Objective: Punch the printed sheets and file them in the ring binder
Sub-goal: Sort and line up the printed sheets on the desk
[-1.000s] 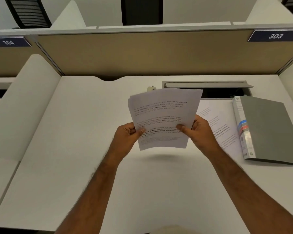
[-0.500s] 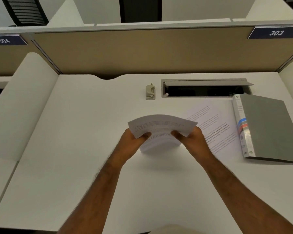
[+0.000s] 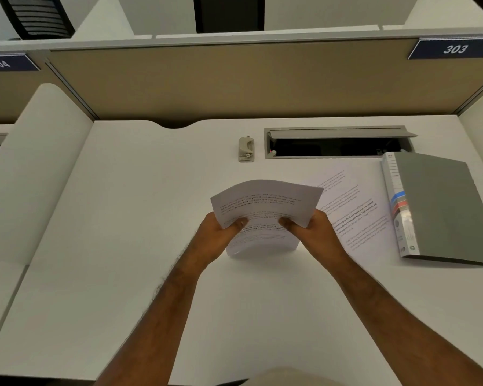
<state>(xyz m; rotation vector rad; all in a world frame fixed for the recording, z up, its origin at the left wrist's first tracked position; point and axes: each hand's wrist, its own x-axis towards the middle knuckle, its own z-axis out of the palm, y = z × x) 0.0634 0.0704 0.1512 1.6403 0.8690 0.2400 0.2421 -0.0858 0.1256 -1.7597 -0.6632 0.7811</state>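
I hold a small stack of printed sheets (image 3: pixel 265 201) in both hands, its lower edge down on the white desk (image 3: pixel 140 218) and its top bowed back toward me. My left hand (image 3: pixel 218 235) grips the stack's left side, my right hand (image 3: pixel 310 232) grips its right side. Another printed sheet (image 3: pixel 354 207) lies flat on the desk to the right. A closed grey ring binder (image 3: pixel 441 207) lies beside that sheet at the far right. A small beige hole punch (image 3: pixel 246 149) stands at the back of the desk.
An open cable tray (image 3: pixel 335 146) with a raised grey flap is set into the desk behind the binder. A tan partition (image 3: pixel 234 79) closes the back, and white side dividers (image 3: pixel 31 168) flank the desk.
The stack has come down from mid-air to the desk on its lower edge, and its top now curls toward me. Both hands kept their hold and moved down with it.
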